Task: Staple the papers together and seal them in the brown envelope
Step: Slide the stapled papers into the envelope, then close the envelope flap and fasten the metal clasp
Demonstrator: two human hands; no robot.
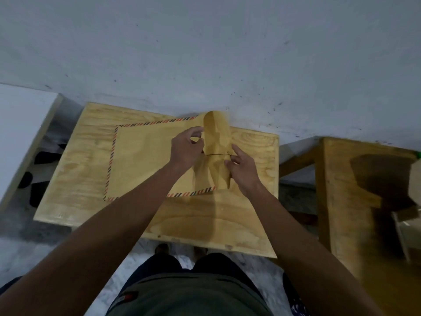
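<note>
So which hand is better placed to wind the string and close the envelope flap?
Probably the right hand: it pinches the string at the flap. The left hand steadies the flap's other side.

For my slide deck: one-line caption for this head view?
Both hands, left and right, work the string closure on a brown envelope's flap.

Plywood table point(91, 179) against pale wall point(205, 42), wooden bench point(341, 201) beside it
</note>
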